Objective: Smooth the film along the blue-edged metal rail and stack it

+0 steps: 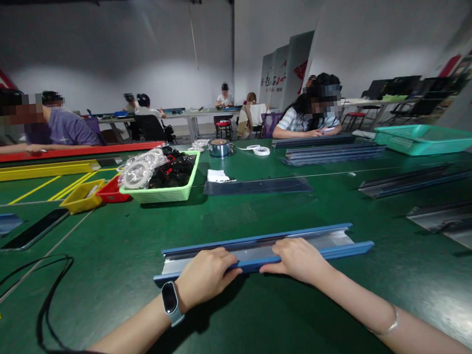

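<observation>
A long blue channel profile (251, 251) with a silvery inside lies crosswise in front of me on the green table (248, 319). My left hand (211, 270) grips its near wall left of the middle, fingers over the edge and thumb on the outer face. Right of the middle, my right hand (295, 257) holds the same wall in a like way. The two thumbs point toward each other with a small gap between them. Parts of the channel under the fingers are hidden.
Farther back are a light green basket (161, 193) with black parts and bagged white rings, a tape roll (219, 148) and a clear strip (257, 186). More profiles (463, 223) lie right. A phone (36, 229) and black cable (45, 315) are left. Co-workers sit opposite.
</observation>
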